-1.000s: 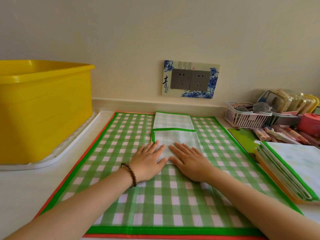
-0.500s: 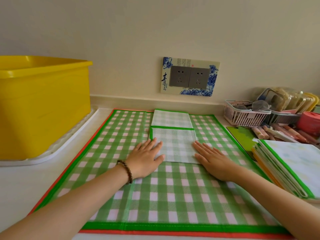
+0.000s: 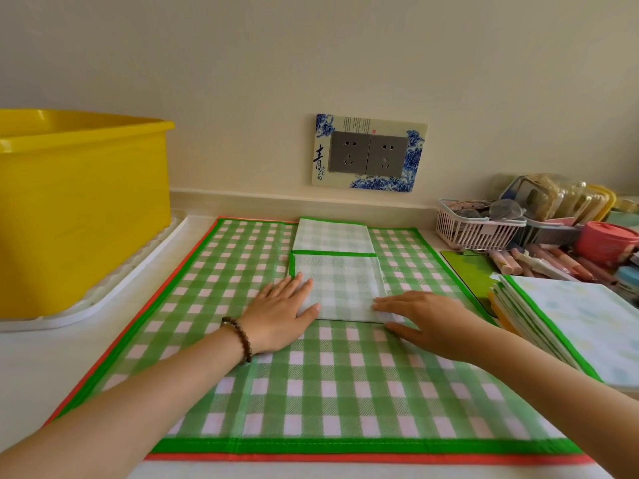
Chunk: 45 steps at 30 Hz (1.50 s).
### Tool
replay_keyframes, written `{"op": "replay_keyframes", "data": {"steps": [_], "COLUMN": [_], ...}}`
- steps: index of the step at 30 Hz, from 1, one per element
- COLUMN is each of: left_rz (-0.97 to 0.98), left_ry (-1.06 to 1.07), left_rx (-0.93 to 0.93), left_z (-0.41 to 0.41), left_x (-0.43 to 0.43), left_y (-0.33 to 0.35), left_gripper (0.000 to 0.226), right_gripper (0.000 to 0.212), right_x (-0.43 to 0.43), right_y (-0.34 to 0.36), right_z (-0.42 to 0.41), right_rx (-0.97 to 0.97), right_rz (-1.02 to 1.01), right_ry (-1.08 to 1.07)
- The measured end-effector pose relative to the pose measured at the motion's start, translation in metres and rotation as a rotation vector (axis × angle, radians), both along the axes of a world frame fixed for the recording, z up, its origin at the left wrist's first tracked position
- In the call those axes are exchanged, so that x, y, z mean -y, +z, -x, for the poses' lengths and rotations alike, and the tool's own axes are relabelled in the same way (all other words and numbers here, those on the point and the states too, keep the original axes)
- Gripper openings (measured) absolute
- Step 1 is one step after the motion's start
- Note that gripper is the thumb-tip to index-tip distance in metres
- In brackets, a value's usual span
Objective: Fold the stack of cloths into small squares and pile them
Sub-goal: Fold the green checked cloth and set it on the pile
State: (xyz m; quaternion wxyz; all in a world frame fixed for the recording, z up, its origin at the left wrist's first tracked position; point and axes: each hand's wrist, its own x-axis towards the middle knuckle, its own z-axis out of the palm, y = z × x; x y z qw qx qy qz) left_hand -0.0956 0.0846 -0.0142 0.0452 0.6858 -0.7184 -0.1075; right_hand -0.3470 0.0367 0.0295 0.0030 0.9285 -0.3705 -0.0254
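Note:
A folded pale green-checked cloth square [image 3: 340,286] lies in the middle of a large green-checked cloth [image 3: 311,385] spread flat on the counter. Behind it, touching its far edge, lies another folded square [image 3: 333,239]. My left hand [image 3: 281,314] lies flat, fingers straight, on the near square's left edge. At the square's near right corner my right hand [image 3: 427,319] rests with fingertips on it. A stack of unfolded cloths [image 3: 567,326] sits at the right.
A yellow tub [image 3: 79,209] stands on a white tray [image 3: 103,299] at the left. A pink basket [image 3: 477,228], pens [image 3: 539,261] and a pink lidded container [image 3: 608,238] crowd the back right. A wall socket [image 3: 368,153] is straight ahead.
My right hand slid from the middle of the folded square out to its right side, then to the near right corner. My left hand stayed flat on the left edge.

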Motion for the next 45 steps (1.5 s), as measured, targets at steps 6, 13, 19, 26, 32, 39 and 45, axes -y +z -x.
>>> {"op": "replay_keyframes", "data": {"steps": [6, 13, 19, 26, 32, 39, 45], "left_rz": [0.024, -0.031, 0.061, 0.094, 0.082, 0.067, 0.095], "left_ry": [0.004, -0.072, -0.207, -0.293, -0.341, -0.423, -0.362], "left_rx": [-0.060, -0.283, -0.202, 0.096, 0.182, 0.262, 0.108], "left_z": [0.001, -0.009, -0.015, -0.005, 0.001, 0.003, -0.004], "left_x": [-0.006, -0.015, -0.028, -0.040, -0.056, -0.074, -0.068], "left_y": [0.006, 0.020, 0.023, 0.027, 0.029, 0.034, 0.030], "left_gripper": [0.080, 0.074, 0.061, 0.100, 0.102, 0.099, 0.063], "right_gripper": [0.046, 0.033, 0.031, 0.031, 0.070, 0.061, 0.049], "right_x": [0.005, 0.006, -0.022, -0.049, -0.037, -0.029, -0.023], "right_y": [0.003, -0.006, -0.012, -0.023, -0.021, -0.014, -0.021], "right_z": [-0.008, 0.008, 0.035, 0.051, 0.043, 0.017, 0.020], "right_rx": [0.043, 0.282, 0.427, 0.576, 0.373, 0.216, 0.249], "right_rz": [-0.015, 0.020, -0.013, 0.039, 0.035, -0.060, -0.088], "right_ry": [-0.042, -0.075, 0.016, 0.187, 0.175, 0.183, 0.166]}}
